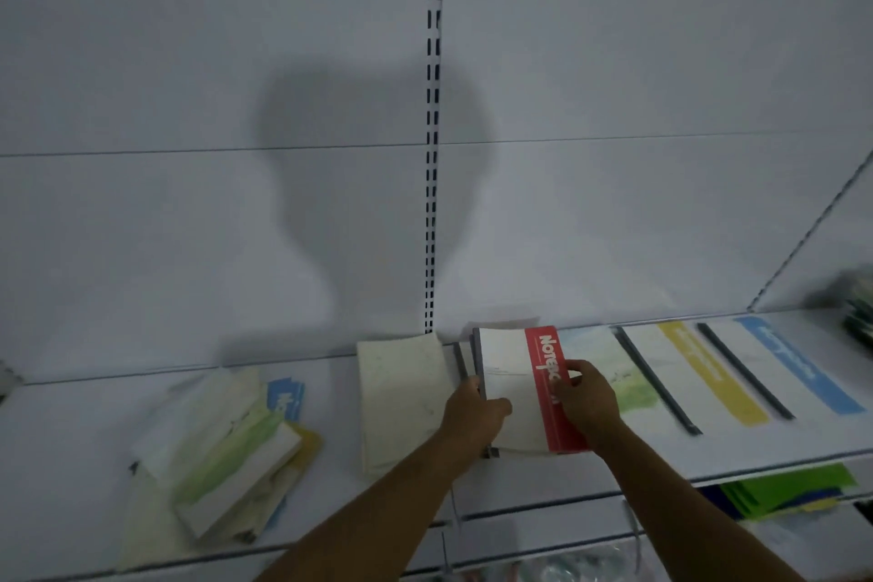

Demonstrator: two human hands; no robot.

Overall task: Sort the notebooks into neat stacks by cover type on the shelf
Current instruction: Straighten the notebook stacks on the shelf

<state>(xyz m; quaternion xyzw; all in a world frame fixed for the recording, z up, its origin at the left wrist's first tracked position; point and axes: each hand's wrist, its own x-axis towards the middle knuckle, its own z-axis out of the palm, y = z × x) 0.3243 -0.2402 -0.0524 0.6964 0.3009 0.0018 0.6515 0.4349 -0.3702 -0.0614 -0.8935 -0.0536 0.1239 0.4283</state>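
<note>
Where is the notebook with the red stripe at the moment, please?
In the head view, the red-striped notebook is at the middle of the shelf, held between the left hand and right hand, just right of a plain cream notebook.

A white notebook (515, 392) with a red band sits at 6 o'clock on the white shelf (71, 430). Toward 3 o'clock lie a white, yellow-striped notebook (699, 369) and a blue-striped notebook (793, 364). At 8 o'clock lie cream notebooks (217, 449) washed green.
</note>
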